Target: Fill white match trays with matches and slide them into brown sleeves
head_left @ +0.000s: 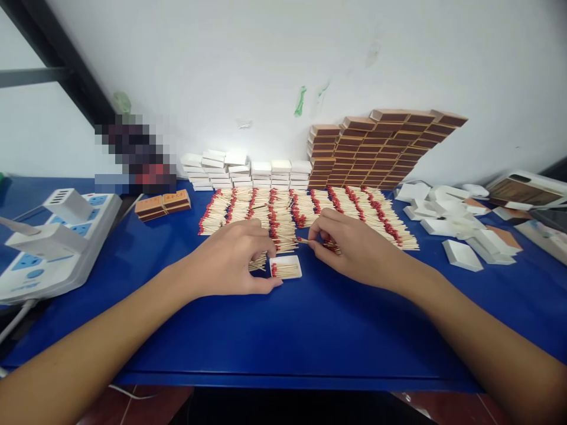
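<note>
A small white matchbox tray [298,267] lies on the blue table with several red-headed matches inside, heads toward the left. My left hand [241,257] grips its left end between thumb and fingers. My right hand [343,242] is to the tray's upper right, thumb and index finger pinching a match [303,240] by one end, its red head pointing left. Behind both hands spread rows of loose matches [281,218], partly hidden by the fingers.
White trays [261,168] and brown matchboxes [367,147] are stacked against the wall. Loose white trays [460,254] lie at right. A banded matchbox bundle [163,204] and a power strip [95,227] with plugged-in adapters are at left.
</note>
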Motion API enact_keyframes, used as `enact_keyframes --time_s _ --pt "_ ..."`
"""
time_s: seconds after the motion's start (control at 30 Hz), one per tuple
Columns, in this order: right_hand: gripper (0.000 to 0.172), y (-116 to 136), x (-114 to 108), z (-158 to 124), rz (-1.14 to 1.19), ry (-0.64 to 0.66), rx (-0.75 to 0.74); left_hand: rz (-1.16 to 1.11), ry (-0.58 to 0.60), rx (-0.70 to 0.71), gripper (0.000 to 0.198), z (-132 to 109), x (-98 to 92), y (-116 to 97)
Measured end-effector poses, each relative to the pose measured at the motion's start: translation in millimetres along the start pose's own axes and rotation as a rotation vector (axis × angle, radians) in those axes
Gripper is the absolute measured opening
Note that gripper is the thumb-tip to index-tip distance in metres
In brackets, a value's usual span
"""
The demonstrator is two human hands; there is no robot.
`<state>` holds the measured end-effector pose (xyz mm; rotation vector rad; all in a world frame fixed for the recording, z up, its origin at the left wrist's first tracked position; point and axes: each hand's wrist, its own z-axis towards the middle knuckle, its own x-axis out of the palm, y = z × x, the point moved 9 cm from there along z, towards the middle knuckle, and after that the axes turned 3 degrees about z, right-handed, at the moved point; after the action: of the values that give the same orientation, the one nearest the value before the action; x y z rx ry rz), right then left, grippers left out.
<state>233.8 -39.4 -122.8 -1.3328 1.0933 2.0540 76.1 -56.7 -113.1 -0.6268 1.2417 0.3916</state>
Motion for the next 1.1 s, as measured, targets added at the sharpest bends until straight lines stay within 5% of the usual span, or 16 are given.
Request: enact_keyframes --time_s 0.43,1.1 --pt "0.005 1 0 0 0.021 -0.003 0.025 0.001 0.009 -0.001 0.031 -1 2.3 0" --pt "0.007 45 16 -8 0.169 0.071 -0.116 0.019 -0.019 -0.004 0.031 1 2.7 -2"
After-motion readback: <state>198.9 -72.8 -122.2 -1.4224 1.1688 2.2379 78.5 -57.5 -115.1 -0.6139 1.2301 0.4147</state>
